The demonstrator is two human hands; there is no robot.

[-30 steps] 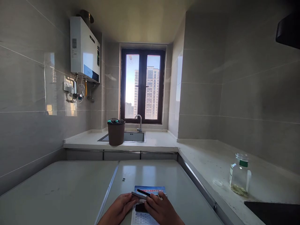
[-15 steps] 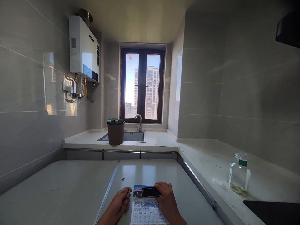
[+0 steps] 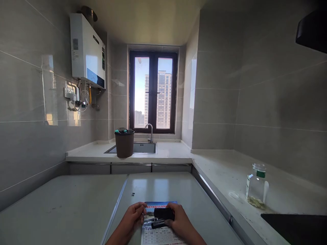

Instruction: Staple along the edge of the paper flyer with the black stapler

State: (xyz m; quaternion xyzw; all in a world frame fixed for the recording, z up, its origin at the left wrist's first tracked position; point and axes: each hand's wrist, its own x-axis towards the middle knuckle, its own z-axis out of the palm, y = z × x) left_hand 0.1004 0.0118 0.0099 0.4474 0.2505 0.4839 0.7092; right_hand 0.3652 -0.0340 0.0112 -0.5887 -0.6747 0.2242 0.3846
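Observation:
A black stapler (image 3: 163,214) is in my right hand (image 3: 180,219), whose fingers are wrapped round its rear end. Its black top and lower part are spread apart, and a metal strip shows between them, pointing left. My left hand (image 3: 134,217) is closed at the front end of that metal part, thumb and fingers pinched together; what lies between them is too small to make out. Under the stapler lies a printed sheet (image 3: 155,234) with a blue top, red lettering and a table. Two small dark pieces, perhaps staple strips (image 3: 133,194), rest on the tabletop beyond my left hand.
The pale table (image 3: 87,204) has a metal seam. A glass jar (image 3: 256,190) and a clear round lid (image 3: 233,194) stand on the right counter. At the back, a brown bucket (image 3: 124,145) sits by the sink (image 3: 145,148) and faucet (image 3: 151,132).
The stapler has come further open, its top lifted from its lower part. My left hand has moved right, up to its metal front. The view has shifted slightly.

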